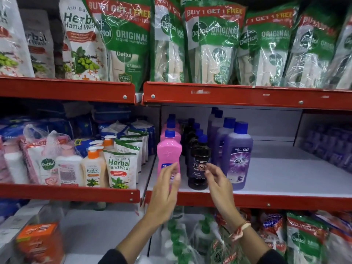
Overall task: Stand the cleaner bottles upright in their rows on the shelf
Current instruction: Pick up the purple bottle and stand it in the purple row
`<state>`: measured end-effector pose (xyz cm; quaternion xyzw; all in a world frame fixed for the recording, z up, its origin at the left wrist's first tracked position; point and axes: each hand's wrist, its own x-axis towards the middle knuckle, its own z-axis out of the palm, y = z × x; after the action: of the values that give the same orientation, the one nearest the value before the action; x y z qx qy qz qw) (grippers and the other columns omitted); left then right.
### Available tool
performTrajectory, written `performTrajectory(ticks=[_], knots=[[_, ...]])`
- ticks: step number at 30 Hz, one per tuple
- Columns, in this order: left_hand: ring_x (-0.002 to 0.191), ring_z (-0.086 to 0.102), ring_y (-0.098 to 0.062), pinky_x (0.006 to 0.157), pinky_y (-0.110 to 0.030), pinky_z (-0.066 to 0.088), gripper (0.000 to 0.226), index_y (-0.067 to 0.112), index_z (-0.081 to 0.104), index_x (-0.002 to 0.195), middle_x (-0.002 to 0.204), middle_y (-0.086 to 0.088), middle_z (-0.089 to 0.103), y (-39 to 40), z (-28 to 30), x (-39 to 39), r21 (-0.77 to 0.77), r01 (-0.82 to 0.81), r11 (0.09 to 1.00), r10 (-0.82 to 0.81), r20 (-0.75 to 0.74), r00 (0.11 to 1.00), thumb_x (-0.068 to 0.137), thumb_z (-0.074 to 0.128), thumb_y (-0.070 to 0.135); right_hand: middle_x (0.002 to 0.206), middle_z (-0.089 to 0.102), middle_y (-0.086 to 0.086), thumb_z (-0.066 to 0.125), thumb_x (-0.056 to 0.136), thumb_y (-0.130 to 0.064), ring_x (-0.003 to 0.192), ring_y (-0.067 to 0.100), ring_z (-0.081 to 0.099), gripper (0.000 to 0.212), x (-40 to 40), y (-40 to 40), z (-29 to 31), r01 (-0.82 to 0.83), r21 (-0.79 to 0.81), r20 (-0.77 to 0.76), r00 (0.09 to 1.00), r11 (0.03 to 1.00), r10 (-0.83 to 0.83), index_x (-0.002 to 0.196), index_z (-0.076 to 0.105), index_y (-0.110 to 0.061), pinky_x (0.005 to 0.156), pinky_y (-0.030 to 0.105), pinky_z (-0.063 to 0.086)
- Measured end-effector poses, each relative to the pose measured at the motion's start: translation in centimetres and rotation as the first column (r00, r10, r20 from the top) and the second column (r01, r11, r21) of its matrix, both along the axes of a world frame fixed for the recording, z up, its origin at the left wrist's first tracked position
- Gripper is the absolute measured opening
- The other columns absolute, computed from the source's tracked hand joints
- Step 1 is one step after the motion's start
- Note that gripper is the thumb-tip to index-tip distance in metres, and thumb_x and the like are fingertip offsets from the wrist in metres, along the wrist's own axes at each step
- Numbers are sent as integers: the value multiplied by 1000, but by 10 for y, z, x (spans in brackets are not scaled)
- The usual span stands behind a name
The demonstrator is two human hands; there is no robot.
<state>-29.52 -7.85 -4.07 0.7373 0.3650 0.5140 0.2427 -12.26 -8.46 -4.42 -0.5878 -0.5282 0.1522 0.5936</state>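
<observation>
A shop rack with red-edged shelves fills the view; the middle shelf (285, 180) has a white board, bare across its 3 o'clock half. Three rows of cleaner bottles stand upright on it, running back from the front edge: the pink bottles (168, 151) (three blue caps show), at their 3 o'clock the black bottles (199, 161) (four caps countable), and at 3 o'clock again the purple bottles (237, 159) (four caps). The left hand (165, 189) is raised in front of the front pink bottle's label, fingers loosely spread, its grip open and closed on nothing; whether a fingertip touches the bottle cannot be told. The right hand (219, 181) sits at the lower edge of the front black bottle, fingers curled but apart, its grip also open. At 12 o'clock hang green handwash pouches (213, 44), at least six, the outer ones cut off. At 9 o'clock stand herbal handwash packs (122, 168) and two orange-collared pump bottles (93, 168). The lowest shelf is blurred; an orange box (40, 242) at 7 o'clock is hard to read.
</observation>
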Motion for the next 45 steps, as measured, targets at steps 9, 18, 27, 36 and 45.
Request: performTrajectory(ticks=[9,18,27,36,45], knots=[[147,5,-6,123,-41,8,80,36,2,149,162,10,6,29,11,68,-399,196,896,-185,66,981,80,6,75,140,46,-12,44,99,-37,135,13,41,57,31,25,5,-156,-208,13,987,966,162,151,21,-37,102,25,31],[144,22,-8,121,-45,14,90,52,20,141,156,14,24,28,1,61,-469,199,861,-147,145,978,63,8,93,123,38,-37,48,95,-44,114,-16,41,58,47,-1,-6,-253,-192,90,958,948,274,145,21,-52,97,16,32],[144,27,-22,118,-56,18,86,56,17,140,158,4,25,10,0,60,-469,71,880,-61,37,997,63,2,92,94,53,-45,54,92,-45,89,-34,48,58,55,-15,-3,-247,-186,147,950,951,275,139,22,-59,75,-1,40],[106,53,-2,97,-26,42,52,26,51,117,112,8,58,-27,9,124,-75,53,996,-50,39,998,89,23,59,117,54,-6,45,96,-41,98,-1,54,19,101,-27,1,176,191,-53,984,966,-169,113,51,-35,79,17,48],[149,-7,-17,121,-47,0,72,36,-20,145,161,4,-11,1,9,194,-418,86,904,-131,-79,988,86,7,67,155,26,-17,38,90,-57,135,1,32,61,155,6,6,-367,-175,-154,927,914,343,146,17,-47,109,26,30]])
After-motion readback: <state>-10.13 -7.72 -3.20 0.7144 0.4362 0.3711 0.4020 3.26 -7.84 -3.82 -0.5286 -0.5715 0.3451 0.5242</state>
